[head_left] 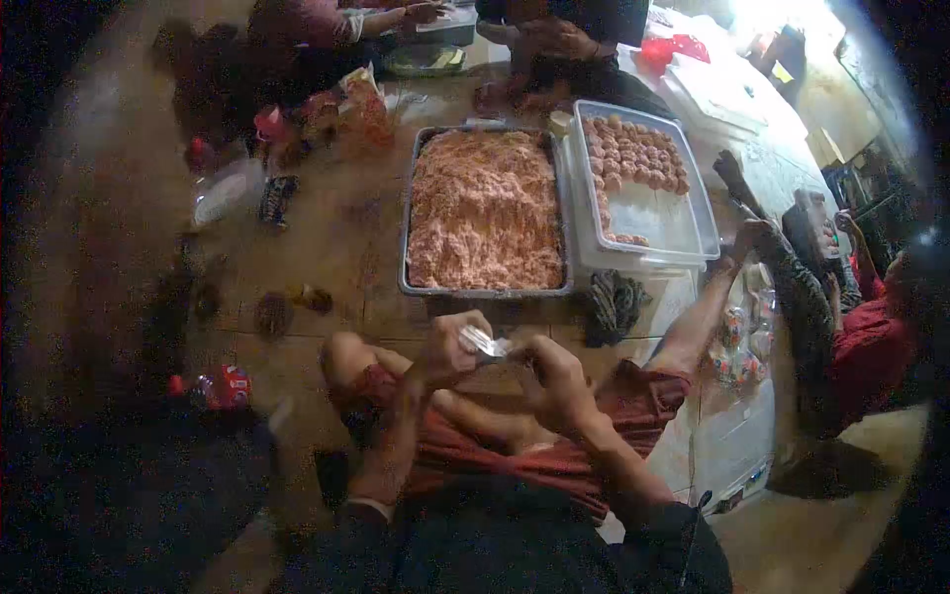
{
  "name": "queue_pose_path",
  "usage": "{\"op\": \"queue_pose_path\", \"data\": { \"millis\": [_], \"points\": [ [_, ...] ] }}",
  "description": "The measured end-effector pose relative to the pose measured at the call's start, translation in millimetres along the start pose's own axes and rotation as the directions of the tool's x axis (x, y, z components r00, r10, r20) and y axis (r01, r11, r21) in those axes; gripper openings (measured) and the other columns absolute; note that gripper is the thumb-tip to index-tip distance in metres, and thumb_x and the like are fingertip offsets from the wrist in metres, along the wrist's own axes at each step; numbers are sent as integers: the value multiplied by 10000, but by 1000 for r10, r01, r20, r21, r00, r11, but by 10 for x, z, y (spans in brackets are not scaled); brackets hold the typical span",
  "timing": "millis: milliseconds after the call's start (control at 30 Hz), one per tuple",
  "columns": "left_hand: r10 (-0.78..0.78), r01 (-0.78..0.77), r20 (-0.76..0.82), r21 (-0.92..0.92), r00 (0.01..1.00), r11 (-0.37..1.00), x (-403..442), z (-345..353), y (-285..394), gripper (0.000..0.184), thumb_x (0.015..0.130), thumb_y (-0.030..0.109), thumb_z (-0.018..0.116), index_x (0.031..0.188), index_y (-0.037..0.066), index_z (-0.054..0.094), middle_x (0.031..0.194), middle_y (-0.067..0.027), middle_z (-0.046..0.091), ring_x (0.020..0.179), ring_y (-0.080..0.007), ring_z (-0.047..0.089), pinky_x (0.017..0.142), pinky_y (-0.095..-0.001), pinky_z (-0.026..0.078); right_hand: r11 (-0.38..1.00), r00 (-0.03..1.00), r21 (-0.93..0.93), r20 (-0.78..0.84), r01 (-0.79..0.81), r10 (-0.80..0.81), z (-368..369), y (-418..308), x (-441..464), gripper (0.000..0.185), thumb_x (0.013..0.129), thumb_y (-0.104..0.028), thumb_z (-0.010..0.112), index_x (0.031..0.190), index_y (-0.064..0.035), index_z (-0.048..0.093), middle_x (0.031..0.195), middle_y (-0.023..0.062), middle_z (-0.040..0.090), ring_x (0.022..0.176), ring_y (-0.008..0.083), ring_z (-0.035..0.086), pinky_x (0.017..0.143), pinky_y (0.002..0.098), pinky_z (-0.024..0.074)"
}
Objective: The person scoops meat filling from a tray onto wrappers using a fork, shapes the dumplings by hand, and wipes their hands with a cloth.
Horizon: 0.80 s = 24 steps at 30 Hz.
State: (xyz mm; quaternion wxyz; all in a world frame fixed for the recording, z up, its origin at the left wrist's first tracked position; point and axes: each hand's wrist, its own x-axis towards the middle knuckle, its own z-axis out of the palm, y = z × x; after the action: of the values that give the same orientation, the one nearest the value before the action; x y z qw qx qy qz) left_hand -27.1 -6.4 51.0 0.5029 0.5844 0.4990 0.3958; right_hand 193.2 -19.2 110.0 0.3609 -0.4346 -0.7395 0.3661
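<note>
In front of my lap, my left hand is closed on a small shiny silvery-white piece, which looks like a wrapper or foil; its exact kind is unclear. The fingers of my right hand pinch together at the right end of this piece. Just beyond my hands lies a dark-rimmed tray heaped with pinkish ground-meat-like mixture. To its right, a clear plastic container holds rows of round balls along its far and left sides.
A crumpled dark patterned cloth lies right of the tray. Clear bags sit farther right. A red-labelled bottle lies at left. Several other people sit around, including one in a red shirt.
</note>
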Motion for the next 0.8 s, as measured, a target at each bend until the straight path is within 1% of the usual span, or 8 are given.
{"op": "queue_pose_path", "data": {
  "millis": [67, 133, 233, 300, 433, 533, 667, 800],
  "points": [
    [-96, 105, -62, 175, 994, 979, 50, 10, 55, 285, 802, 186, 872, 880, 42, 639, 823, -21, 689, 758, -72, 597, 697, -278, 513, 999, 998, -26, 56, 32, -30, -4, 8, 30, 119, 879, -2, 669, 994, 0, 640, 879, 163, 654, 792, 295, 665, 721, 362, 524],
    [246, -262, -172, -78, 954, 962, -1, -23, 102, 305, 792, 209, 870, 889, 50, 628, 825, -48, 681, 768, -59, 600, 677, -272, 494, 987, 989, 119, -93, -104, 116, -40, -38, -4, 121, 882, -5, 671, 996, 4, 632, 890, 167, 661, 808, 297, 672, 731, 370, 532],
    [26, -28, 17, 184, 1000, 982, 15, -37, -19, 329, 799, 249, 861, 913, 53, 623, 853, -70, 671, 790, -86, 613, 689, -277, 493, 1000, 998, 9, 66, -3, 3, 119, 213, -61, 114, 887, 4, 666, 994, 4, 629, 875, 149, 660, 795, 243, 667, 720, 344, 527],
    [187, -185, -27, 76, 982, 980, 47, -22, -286, 375, 813, 280, 845, 990, 52, 606, 899, -76, 662, 791, -146, 621, 704, -287, 511, 997, 998, -74, 59, 32, -28, 15, 135, 1, 105, 896, 6, 662, 996, 7, 629, 868, 119, 659, 803, 170, 648, 718, 314, 517],
    [215, -87, 68, -764, 974, 639, -29, -195, -207, 571, 697, 108, 918, 1136, 48, 559, 953, -36, 630, 792, -134, 596, 730, -276, 518, 967, 971, 188, -132, -175, 201, -41, 46, -23, 101, 927, -1, 648, 1028, 0, 648, 871, 84, 663, 786, 122, 621, 713, 289, 505],
    [97, -97, -18, -297, 995, 950, -75, -181, -99, 869, 563, 145, 1004, 1269, 29, 512, 951, -16, 590, 920, -113, 564, 845, -272, 499, 979, 986, 122, 39, -163, 159, 73, 224, -25, 101, 961, -18, 633, 1061, -5, 642, 903, 61, 673, 826, 104, 613, 733, 277, 503],
    [91, -92, -25, -432, 996, 897, -63, -118, -77, 1056, 499, 218, 1033, 1354, 47, 438, 1012, -22, 572, 975, -118, 551, 884, -286, 486, 981, 995, 170, 47, -96, 89, 285, 301, -70, 72, 951, -30, 660, 1013, -5, 634, 918, 101, 679, 848, 129, 633, 763, 293, 514],
    [175, -167, 49, -142, 983, 976, -16, -127, -20, 1221, 453, 303, 1046, 1417, 57, 339, 1077, -39, 545, 1014, -153, 548, 926, -313, 469, 998, 996, 55, 83, 9, -13, 322, 287, -20, 82, 940, -22, 667, 1013, -12, 628, 908, 109, 657, 851, 145, 632, 758, 300, 511]
  ]
}}
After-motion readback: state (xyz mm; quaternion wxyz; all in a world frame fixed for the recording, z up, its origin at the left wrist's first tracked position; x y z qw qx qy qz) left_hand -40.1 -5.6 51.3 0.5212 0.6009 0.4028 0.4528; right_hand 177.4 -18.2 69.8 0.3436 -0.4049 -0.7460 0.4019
